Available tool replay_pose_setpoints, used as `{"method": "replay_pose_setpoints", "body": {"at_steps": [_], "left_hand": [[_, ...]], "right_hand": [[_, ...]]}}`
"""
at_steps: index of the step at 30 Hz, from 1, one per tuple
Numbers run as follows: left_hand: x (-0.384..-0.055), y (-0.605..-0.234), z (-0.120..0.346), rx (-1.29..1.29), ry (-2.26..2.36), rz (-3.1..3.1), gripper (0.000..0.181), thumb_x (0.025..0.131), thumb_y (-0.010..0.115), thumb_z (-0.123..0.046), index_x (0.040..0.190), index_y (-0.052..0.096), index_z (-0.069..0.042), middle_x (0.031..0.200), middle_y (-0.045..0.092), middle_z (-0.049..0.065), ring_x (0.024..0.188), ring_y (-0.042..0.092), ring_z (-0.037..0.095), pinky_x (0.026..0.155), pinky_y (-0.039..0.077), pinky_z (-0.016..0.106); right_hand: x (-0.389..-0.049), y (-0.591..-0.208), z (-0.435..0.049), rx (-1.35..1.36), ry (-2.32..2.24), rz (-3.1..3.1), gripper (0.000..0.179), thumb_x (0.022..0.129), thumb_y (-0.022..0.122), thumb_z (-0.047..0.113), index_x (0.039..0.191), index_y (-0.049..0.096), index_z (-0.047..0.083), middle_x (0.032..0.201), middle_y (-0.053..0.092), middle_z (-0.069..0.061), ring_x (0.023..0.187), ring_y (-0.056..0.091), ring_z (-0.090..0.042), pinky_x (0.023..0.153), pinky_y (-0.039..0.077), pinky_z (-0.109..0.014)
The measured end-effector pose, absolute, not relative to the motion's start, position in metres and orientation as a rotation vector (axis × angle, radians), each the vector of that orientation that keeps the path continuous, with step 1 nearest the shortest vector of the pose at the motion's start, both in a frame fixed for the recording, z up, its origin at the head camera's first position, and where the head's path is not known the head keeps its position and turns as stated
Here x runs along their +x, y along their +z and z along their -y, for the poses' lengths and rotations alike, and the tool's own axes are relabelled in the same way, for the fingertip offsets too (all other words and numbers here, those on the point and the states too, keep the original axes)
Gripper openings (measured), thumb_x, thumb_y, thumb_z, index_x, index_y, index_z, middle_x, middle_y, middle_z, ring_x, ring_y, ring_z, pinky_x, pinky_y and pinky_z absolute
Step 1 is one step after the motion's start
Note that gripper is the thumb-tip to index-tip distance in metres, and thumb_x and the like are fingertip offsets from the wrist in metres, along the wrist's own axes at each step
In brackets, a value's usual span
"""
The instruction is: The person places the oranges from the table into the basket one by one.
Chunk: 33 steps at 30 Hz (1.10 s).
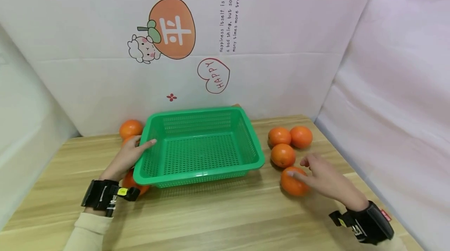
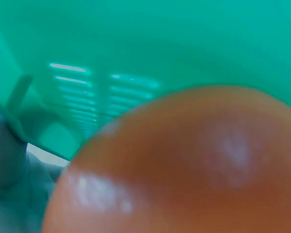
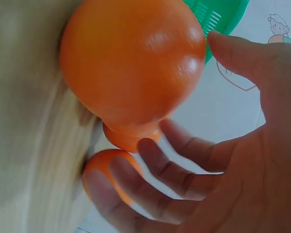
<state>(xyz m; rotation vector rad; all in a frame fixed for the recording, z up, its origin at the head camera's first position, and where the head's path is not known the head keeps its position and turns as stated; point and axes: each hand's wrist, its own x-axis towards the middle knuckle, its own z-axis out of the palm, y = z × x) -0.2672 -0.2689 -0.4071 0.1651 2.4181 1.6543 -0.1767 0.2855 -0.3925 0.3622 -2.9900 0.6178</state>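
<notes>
A green plastic basket (image 1: 202, 149) with slotted walls stands in the middle of the head view, nothing inside it. My left hand (image 1: 128, 155) grips its left rim, thumb over the edge and the other fingers hidden on the outer side. Beside that hand an orange (image 2: 184, 165) fills much of the left wrist view. My right hand (image 1: 327, 177) hovers round the nearest orange (image 1: 294, 182) on the right, its thumb tip overlapping the fruit. In the right wrist view the fingers (image 3: 184, 145) are spread and loosely bent beside this orange, not closed round it.
Several more oranges (image 1: 283, 155) sit grouped right of the basket. Others lie to its left, one orange (image 1: 131, 129) at the back and another orange (image 1: 135, 182) partly under the basket's front corner. A printed cloth (image 1: 274, 79) hangs behind the wooden table (image 1: 211, 219).
</notes>
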Motion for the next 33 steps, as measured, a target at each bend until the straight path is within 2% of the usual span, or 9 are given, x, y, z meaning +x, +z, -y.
{"method": "replay_pose_setpoints", "body": {"at_steps": [4,7,9,13,16,20,23,30,33], "left_hand": [[-0.267,-0.406,0.269,0.159,1.647,-2.367,0.071,0.106,0.060,-0.042,0.152,0.038,0.008,0.131,0.067,0.030,0.097,0.078,0.022,0.082,0.067,0.040],[-0.269,-0.408,0.270,0.160,1.642,-2.314,0.071,0.106,0.061,-0.039,0.152,0.036,0.009,0.130,0.068,0.027,0.099,0.078,0.023,0.083,0.067,0.040],[-0.269,-0.409,0.272,0.163,1.637,-2.283,0.069,0.106,0.061,-0.036,0.153,0.034,0.008,0.132,0.066,0.028,0.101,0.078,0.025,0.085,0.067,0.040],[-0.269,-0.410,0.273,0.161,1.629,-2.247,0.069,0.108,0.056,-0.027,0.158,0.024,0.008,0.142,0.058,0.035,0.106,0.077,0.028,0.087,0.066,0.042],[-0.270,-0.409,0.272,0.171,1.612,-2.268,0.072,0.107,0.052,-0.020,0.161,0.015,0.009,0.148,0.049,0.040,0.108,0.075,0.028,0.087,0.066,0.041],[-0.272,-0.407,0.270,0.177,1.589,-2.308,0.072,0.104,0.048,-0.014,0.162,0.014,0.009,0.150,0.046,0.041,0.109,0.074,0.027,0.087,0.066,0.040],[-0.274,-0.407,0.271,0.174,1.582,-2.319,0.070,0.102,0.046,-0.013,0.162,0.017,0.010,0.149,0.048,0.040,0.109,0.074,0.027,0.086,0.066,0.039],[-0.274,-0.408,0.273,0.202,1.587,-2.310,0.069,0.102,0.044,-0.010,0.161,0.016,0.012,0.148,0.048,0.041,0.108,0.073,0.026,0.085,0.066,0.038],[-0.274,-0.408,0.273,0.207,1.602,-2.293,0.070,0.101,0.043,-0.009,0.161,0.014,0.011,0.148,0.048,0.041,0.107,0.073,0.025,0.085,0.066,0.037]], "right_hand": [[-0.178,-0.398,-0.285,0.349,0.682,3.045,0.047,0.096,0.072,0.050,0.083,0.060,0.007,0.073,0.048,0.001,0.063,0.042,-0.010,0.058,0.036,-0.023],[-0.178,-0.400,-0.283,0.346,0.734,3.083,0.048,0.098,0.069,0.052,0.073,0.050,0.015,0.065,0.035,0.007,0.054,0.033,-0.005,0.050,0.029,-0.021],[-0.177,-0.402,-0.281,0.352,0.765,3.105,0.047,0.097,0.069,0.053,0.074,0.054,0.015,0.064,0.038,0.008,0.054,0.036,-0.005,0.050,0.031,-0.021],[-0.178,-0.406,-0.279,0.383,0.787,3.140,0.042,0.097,0.069,0.055,0.082,0.064,0.016,0.068,0.045,0.006,0.060,0.044,-0.008,0.055,0.037,-0.022],[-0.178,-0.409,-0.279,0.415,0.838,3.156,0.039,0.096,0.070,0.055,0.096,0.069,0.016,0.077,0.056,0.007,0.070,0.052,-0.007,0.062,0.043,-0.022],[-0.178,-0.412,-0.277,0.420,0.928,3.179,0.044,0.094,0.071,0.057,0.110,0.068,0.016,0.090,0.067,0.006,0.079,0.058,-0.008,0.069,0.048,-0.023],[-0.176,-0.414,-0.275,0.424,0.965,3.181,0.045,0.093,0.073,0.056,0.109,0.067,0.015,0.090,0.067,0.005,0.078,0.058,-0.008,0.068,0.049,-0.023],[-0.177,-0.425,-0.271,0.509,1.079,3.047,0.057,0.090,0.079,0.050,0.135,0.062,0.020,0.114,0.069,0.005,0.094,0.063,-0.010,0.081,0.052,-0.025],[-0.180,-0.428,-0.266,0.518,0.988,3.031,0.066,0.085,0.082,0.053,0.136,0.061,0.016,0.110,0.070,0.004,0.089,0.062,-0.008,0.079,0.052,-0.024]]}}
